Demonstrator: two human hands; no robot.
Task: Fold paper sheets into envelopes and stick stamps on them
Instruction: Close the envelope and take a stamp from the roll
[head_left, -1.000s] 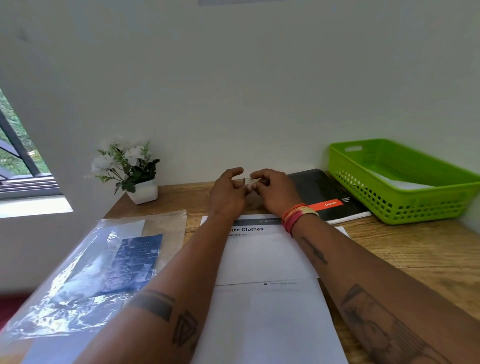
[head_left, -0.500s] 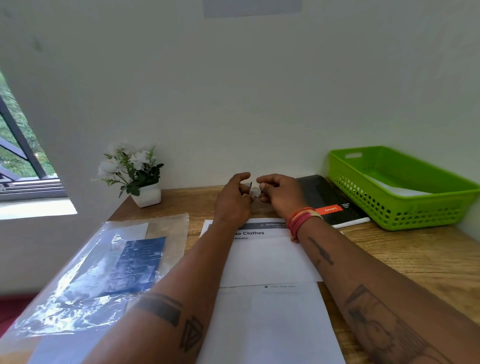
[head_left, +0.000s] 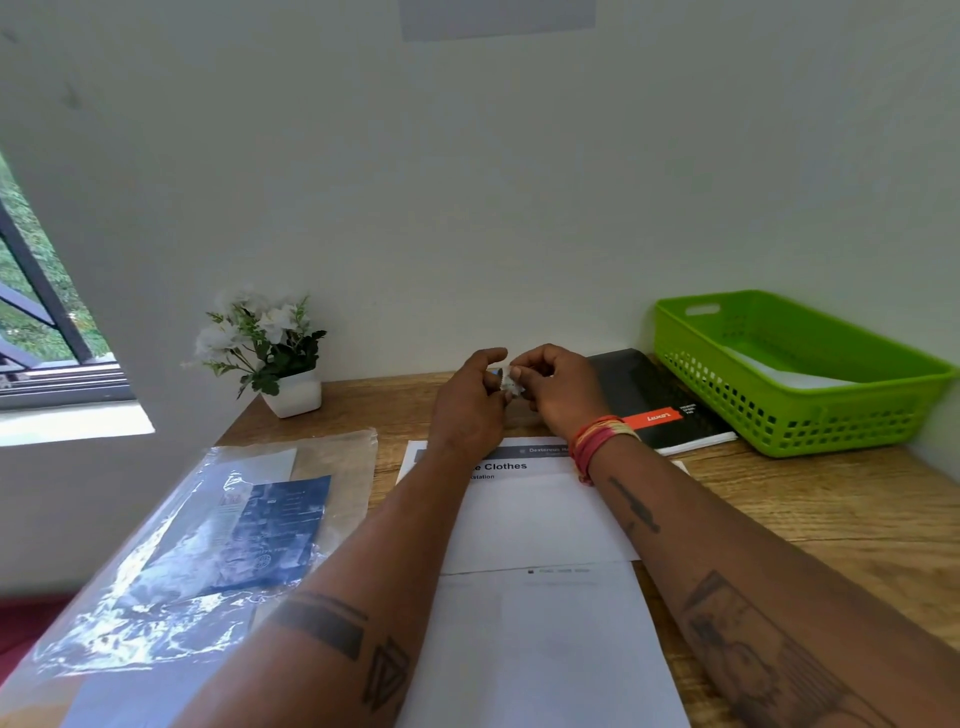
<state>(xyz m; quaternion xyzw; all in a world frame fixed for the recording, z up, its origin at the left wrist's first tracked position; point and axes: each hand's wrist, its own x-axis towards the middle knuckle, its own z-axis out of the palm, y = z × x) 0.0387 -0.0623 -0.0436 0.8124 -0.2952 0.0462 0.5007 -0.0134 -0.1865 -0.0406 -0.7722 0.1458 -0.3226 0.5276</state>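
Both hands meet above the far edge of the wooden table (head_left: 810, 514), whose grain runs in pale brown streaks. The left hand (head_left: 467, 400) and right hand (head_left: 558, 389) each pinch a tiny stamp (head_left: 510, 383) between thumb and fingertips; it is a small, pale, slightly crumpled scrap with a ragged edge, held in the air just over the table. Its print is too small to read. Below the forearms lie two flat white paper sheets (head_left: 540, 525), smooth and rectangular, the farther one carrying a dark printed header. To the left sits a glossy, wrinkled clear plastic bag (head_left: 171, 587) with a blue card inside. A black notebook (head_left: 649, 400) lies beside a bright green perforated plastic basket (head_left: 789, 415). A small white pot of white flowers (head_left: 280, 358) stands by the wall.
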